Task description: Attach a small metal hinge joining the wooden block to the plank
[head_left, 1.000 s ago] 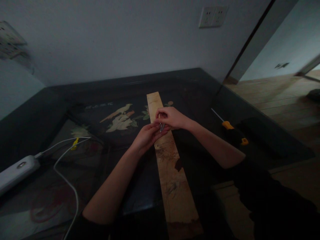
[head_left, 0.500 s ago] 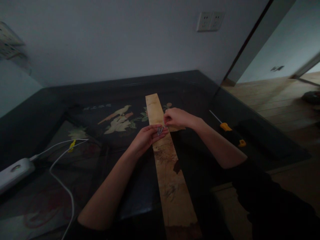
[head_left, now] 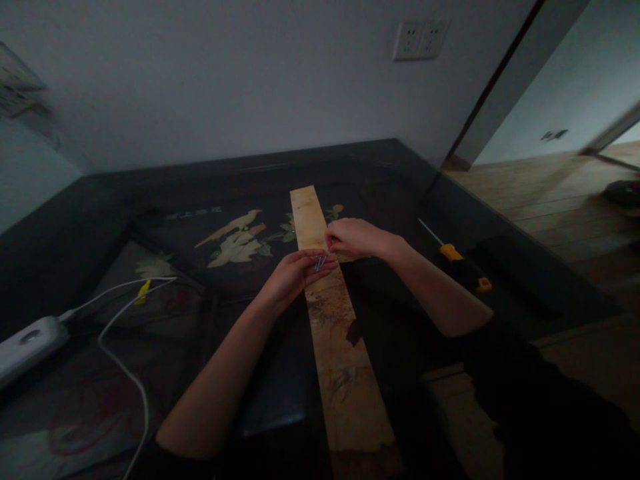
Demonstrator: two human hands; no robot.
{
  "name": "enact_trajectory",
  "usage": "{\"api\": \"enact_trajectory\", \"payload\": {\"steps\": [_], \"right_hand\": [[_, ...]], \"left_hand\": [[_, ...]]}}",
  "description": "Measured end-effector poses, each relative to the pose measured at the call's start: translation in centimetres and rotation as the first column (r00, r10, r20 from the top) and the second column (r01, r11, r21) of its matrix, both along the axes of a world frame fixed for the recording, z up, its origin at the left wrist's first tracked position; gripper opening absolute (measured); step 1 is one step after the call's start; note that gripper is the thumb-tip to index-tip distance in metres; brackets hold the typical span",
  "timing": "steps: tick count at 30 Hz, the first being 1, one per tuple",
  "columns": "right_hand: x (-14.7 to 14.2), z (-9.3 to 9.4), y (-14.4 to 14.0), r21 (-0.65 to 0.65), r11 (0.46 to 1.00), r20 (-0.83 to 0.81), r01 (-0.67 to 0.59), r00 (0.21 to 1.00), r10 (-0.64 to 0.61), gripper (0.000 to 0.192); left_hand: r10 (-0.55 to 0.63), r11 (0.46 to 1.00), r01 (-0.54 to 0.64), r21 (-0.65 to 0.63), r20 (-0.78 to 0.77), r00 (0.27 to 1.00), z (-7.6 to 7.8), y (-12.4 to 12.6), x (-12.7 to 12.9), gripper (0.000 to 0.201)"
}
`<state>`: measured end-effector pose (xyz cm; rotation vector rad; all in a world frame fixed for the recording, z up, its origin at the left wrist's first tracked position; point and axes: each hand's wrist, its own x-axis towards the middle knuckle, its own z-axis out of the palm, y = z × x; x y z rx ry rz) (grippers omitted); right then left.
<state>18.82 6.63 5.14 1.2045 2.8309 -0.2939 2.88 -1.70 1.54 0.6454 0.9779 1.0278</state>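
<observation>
Several small silvery screws (head_left: 321, 262) lie across the fingers of my left hand (head_left: 295, 272), which is cupped over a long wooden board (head_left: 345, 380). The thumb and fingers close loosely around them. My right hand (head_left: 353, 237) is bent in a pinch just beyond, at the board's right edge, its fingertips close to the left hand's. What sits in that pinch, if anything, is too small and dark to make out. Stains and dark patches mark the board, which runs away from me over a dark table (head_left: 280, 373) with a painted bird and flowers.
A screwdriver (head_left: 453, 257) with a yellow and black handle lies on the table to the right. At the left are a white power strip (head_left: 33, 347) and a white cable (head_left: 127, 373) with a yellow tag (head_left: 144, 291). A wall with sockets (head_left: 421, 40) rises behind.
The right hand has shifted very slightly left, towards the screws in my left hand. Otherwise the hands, board and screwdriver look the same.
</observation>
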Motion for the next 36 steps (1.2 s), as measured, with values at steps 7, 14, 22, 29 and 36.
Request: {"api": "enact_trajectory", "payload": {"steps": [7, 14, 22, 29, 36], "right_hand": [[-0.4, 0.2, -1.0, 0.035, 0.999, 0.085, -0.009, 0.996, 0.006, 0.019], [-0.5, -0.2, -1.4, 0.072, 0.997, 0.104, -0.042, 0.994, 0.034, 0.020], [-0.6, -0.4, -1.2, 0.049, 0.997, 0.111, -0.066, 0.992, 0.060, 0.020], [-0.2, -0.8, -0.8, 0.064, 0.996, 0.123, -0.057, 0.991, 0.049, 0.021], [0.0, -0.5, -0.7, 0.048, 0.997, 0.154, -0.058, 0.987, 0.050, 0.021]], "left_hand": [[0.003, 1.000, -0.003, -0.004, -0.009, 1.000, -0.2, 0.0, 0.0, 0.017], [0.007, 1.000, -0.007, -0.005, -0.021, 1.000, 0.1, 0.0, 0.2, 0.019], [-0.008, 1.000, 0.008, 0.009, -0.020, 1.000, 0.0, -0.1, 0.1, 0.018], [0.003, 1.000, -0.003, 0.003, -0.034, 0.999, 0.5, -0.3, 0.4, 0.019], [-0.013, 1.000, 0.014, 0.011, -0.024, 1.000, 0.5, -0.4, 0.3, 0.019]]}}
